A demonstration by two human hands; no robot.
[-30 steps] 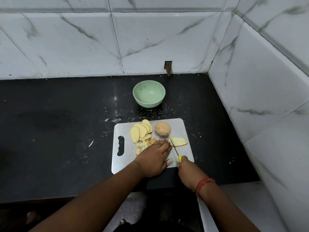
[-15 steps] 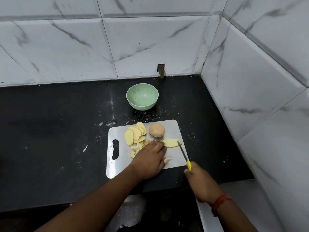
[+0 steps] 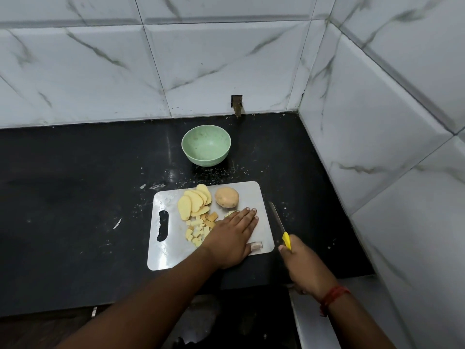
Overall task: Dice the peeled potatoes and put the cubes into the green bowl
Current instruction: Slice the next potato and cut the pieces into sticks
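Left hand (image 3: 232,235) lies flat on the steel cutting board (image 3: 161,258), fingers straight and together, palm down over a potato slice (image 3: 230,213) that only peeps out at the knuckles. Just beyond those fingertips sits one whole potato (image 3: 226,196). To the hand's left, a fan of about five or six slices (image 3: 193,203) overlaps, and nearer the wrist lies a scatter of roughly a dozen small cubes (image 3: 197,231), too jumbled to count exactly. Right hand (image 3: 303,265) is off the board's right edge, wrapped round the yellow handle of one knife (image 3: 279,224), blade pointing away over the black counter (image 3: 75,197). One green bowl (image 3: 206,145) stands well beyond both hands, with no cubes visible in it. A red thread (image 3: 332,295) circles the right wrist.
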